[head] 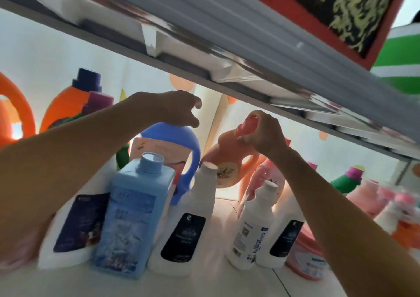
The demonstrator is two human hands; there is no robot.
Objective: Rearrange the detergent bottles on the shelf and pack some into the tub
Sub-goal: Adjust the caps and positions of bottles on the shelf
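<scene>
Our right hand (261, 135) grips the cap end of a salmon-orange handled bottle (229, 160), which is tilted and lifted above the shelf (227, 283), behind the front row. Our left hand (179, 109) hovers with fingers loosely spread just above the blue handled jug (181, 151), holding nothing. In front stand a pale blue square bottle (134, 217), a white bottle with a dark label (188, 224) and a smaller white bottle (254, 224). Orange jugs (68, 101) sit at the far left; pink bottles (368, 196) crowd the right, blurred. We see no tub.
</scene>
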